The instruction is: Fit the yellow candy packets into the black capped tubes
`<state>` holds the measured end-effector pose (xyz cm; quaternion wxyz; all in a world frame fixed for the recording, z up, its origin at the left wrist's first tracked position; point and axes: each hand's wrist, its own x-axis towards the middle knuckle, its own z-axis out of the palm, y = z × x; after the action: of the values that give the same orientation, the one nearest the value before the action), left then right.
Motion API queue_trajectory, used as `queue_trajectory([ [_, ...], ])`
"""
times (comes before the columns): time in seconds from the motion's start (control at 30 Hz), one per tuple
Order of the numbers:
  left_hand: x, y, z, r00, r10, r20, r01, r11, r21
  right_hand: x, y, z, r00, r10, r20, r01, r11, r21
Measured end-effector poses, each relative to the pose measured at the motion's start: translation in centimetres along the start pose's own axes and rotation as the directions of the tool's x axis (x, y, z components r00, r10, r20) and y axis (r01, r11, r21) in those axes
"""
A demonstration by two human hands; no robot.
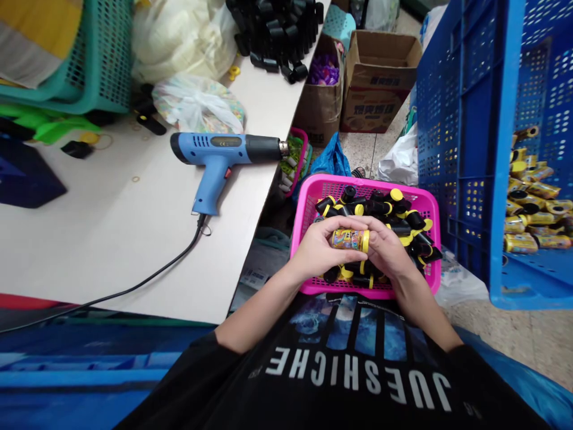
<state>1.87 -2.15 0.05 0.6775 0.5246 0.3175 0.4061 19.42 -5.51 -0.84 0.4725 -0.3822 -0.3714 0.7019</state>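
**Held item:** small cylindrical container (pixel 347 240); glossy multicoloured printed wrap, with a yellow cap (pixel 366 241) at one end.
**Position:** between both hands, directly above a pink plastic basket (pixel 367 181).
**Long axis:** roughly level, across the body; capped end toward the right hand.
**Left hand (pixel 319 249):** wrapped around the printed body; fingers (pixel 344 224) curled over the top, clamped on the container.
**Right hand (pixel 385 251):** nearer the cap; fingers curled together around that end, also clamped.
**Basket contents:** heap of black cylinders with yellow caps (pixel 380 206).
**Worktop (pixel 111 239):** pale, smooth; carries a blue heat gun (pixel 224 149) with black cord (pixel 147 278).
**Right side:** blue perforated plastic crate (pixel 465 149) holding labelled containers (pixel 532 224).
**Floor:** open cardboard box (pixel 378 77).
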Motion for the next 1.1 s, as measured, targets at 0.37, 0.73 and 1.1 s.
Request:
queue_trajectory([
  [0.37, -1.3, 1.1, -2.1, 0.999, 0.016, 0.045, -0.018, 0.998, 0.057, 1.3, -2.5, 0.7, 0.978, -0.025, 0.209, 0.093, 0.943, -0.321],
  [0.73, 4.7, 1.0, -6.7, 0.938, 0.237, -0.251, 0.088, 0.540, 0.837, 7.0, -3.1, 0.6, 0.988, -0.149, 0.034, 0.013, -0.143, -0.990],
  [1.1, -4.2, 0.4, -3.4, 0.800, -0.498, 0.334, -0.193, 0.313, 0.930, 1.6, -6.2, 1.1, 0.972, -0.234, -0.026, 0.024, 0.207, -0.978],
])
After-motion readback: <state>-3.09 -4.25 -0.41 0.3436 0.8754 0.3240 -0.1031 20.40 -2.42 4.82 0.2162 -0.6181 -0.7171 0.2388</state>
